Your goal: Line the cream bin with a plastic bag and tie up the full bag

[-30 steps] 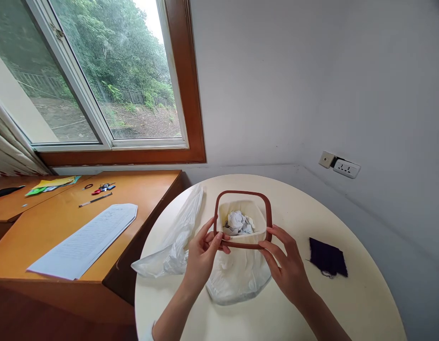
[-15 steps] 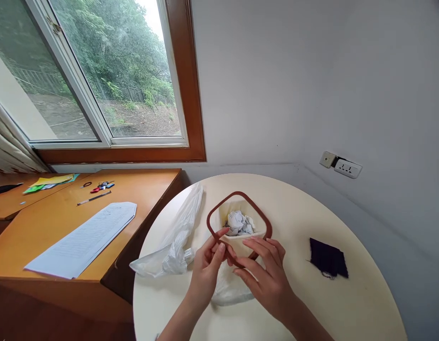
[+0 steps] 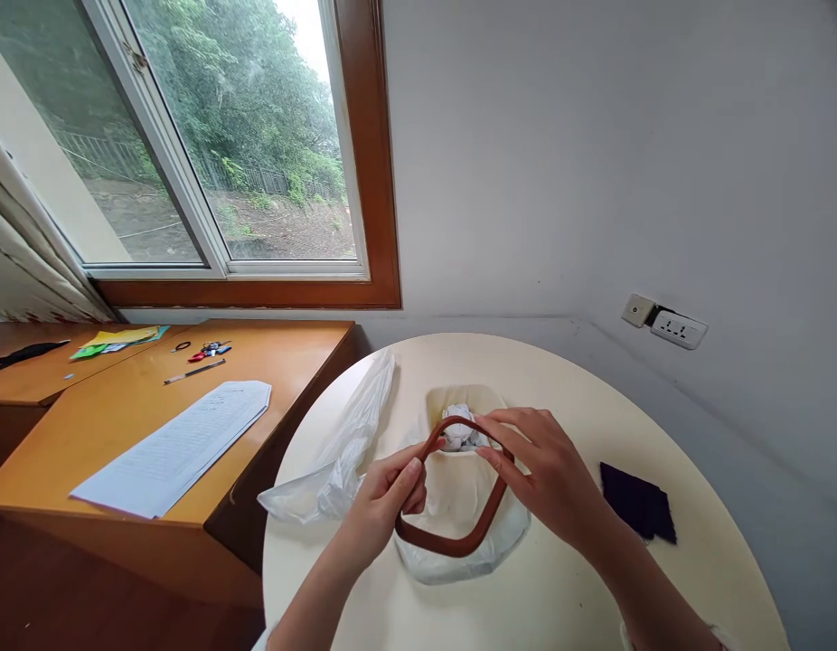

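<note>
A brown rounded-square rim ring [image 3: 452, 545] is held tilted above a small cream bin [image 3: 452, 502]. My left hand [image 3: 391, 484] grips the ring's left side between thumb and fingers. At its upper right corner, my right hand [image 3: 540, 457] pinches it between thumb and fingertips. Crumpled white paper [image 3: 460, 438] lies inside the bin, partly covered by the ring from my viewpoint. Thin clear plastic shows around the bin's lower part.
On the round cream table [image 3: 540, 588] lie a crumpled clear plastic bag [image 3: 343, 461] at left and a dark cloth [image 3: 636, 500] at right. The orange-brown desk [image 3: 147, 398] beside it carries paper sheets [image 3: 181, 443], a pen [image 3: 194, 371] and keys [image 3: 210, 350].
The ring has been turned and tilted, its near edge now lower. My right hand has shifted from its near right side to the far right corner. The view has swung slightly left.
</note>
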The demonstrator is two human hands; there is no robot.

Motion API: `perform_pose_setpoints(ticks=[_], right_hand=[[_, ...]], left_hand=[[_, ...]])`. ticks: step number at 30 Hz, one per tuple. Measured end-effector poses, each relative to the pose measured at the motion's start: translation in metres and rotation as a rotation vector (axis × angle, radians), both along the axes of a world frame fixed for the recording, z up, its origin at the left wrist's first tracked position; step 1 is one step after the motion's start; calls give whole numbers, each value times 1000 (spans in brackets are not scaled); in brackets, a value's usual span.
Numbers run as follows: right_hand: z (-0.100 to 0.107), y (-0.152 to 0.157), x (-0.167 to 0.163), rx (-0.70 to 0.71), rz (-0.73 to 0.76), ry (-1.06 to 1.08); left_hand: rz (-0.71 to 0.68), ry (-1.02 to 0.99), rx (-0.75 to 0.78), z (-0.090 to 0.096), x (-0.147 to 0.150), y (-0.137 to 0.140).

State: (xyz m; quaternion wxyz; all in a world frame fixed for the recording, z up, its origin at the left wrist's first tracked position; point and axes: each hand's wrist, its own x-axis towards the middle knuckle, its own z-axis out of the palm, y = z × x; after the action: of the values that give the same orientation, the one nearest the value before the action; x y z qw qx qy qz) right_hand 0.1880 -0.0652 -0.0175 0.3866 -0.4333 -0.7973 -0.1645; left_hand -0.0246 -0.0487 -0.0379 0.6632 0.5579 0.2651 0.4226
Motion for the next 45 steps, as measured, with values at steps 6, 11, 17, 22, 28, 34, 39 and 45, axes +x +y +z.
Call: perform_pose_setpoints(ticks=[6,11,17,22,28,34,39,45], right_hand=[[-5,2,-2,-21,15,-27],[-12,6,-1,-39,-22,39],[-12,16,9,-154,-224,189],[-10,19,12,-201,-280,189],[-10,22,12,-344,-336,165],[5,38,6,-590,-466,81],[8,46,8,-686,-480,52],[4,48,13,-708,-492,27]], left_hand=[[-97,-38,-47,10,-3,6],[-69,-80,-91,19,-3,12],[240,140,275,14,-3,14],[256,384,502,1,-6,6],[254,544,611,2,-4,14],[262,561,617,-7,4,48],[222,531,549,-18,7,56],[207,499,494,-25,11,52]])
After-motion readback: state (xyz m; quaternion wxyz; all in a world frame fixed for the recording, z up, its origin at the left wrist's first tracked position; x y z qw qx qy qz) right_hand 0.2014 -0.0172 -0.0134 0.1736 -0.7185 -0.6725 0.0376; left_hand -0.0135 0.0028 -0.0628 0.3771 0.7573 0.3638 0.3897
